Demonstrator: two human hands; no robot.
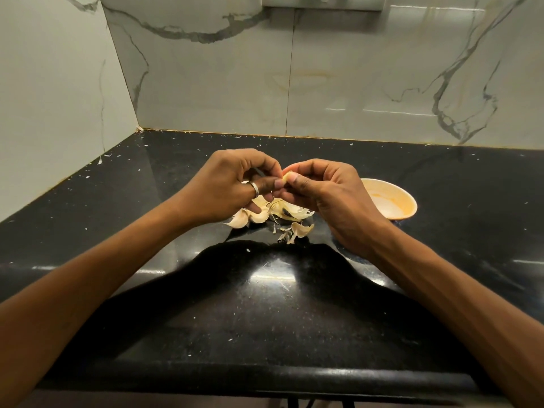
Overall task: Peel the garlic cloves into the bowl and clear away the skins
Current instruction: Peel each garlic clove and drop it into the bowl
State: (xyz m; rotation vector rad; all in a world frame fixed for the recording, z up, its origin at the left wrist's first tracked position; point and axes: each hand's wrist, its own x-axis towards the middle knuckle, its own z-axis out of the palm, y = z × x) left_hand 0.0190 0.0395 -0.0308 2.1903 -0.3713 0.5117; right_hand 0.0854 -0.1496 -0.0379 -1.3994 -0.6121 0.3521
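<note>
Pinches one garlic clove (287, 175) between left hand (232, 187) and right hand (329, 195), raised above the black countertop (265, 304), mid-frame. On the left: grips with thumb tip and forefinger tip, remaining fingers curled inward beneath; wears a silver ring (255, 188) at the thumb base. On the right: clamps with thumb against bent forefinger, other fingers folded under the palm. Directly below the hands, on the countertop: loose pile of cloves (259, 216), partly hidden by the left fingers. Just nearer, beside that pile: papery skins (297, 229), torn and curled. To the right, apart from the pile: pale bowl (394, 210), near edge hidden behind the right hand, orange smear inside; cannot tell whether it holds any clove. Scattered over the countertop: small white flecks. Behind and to the left: veined marble wall (323, 69).
</note>
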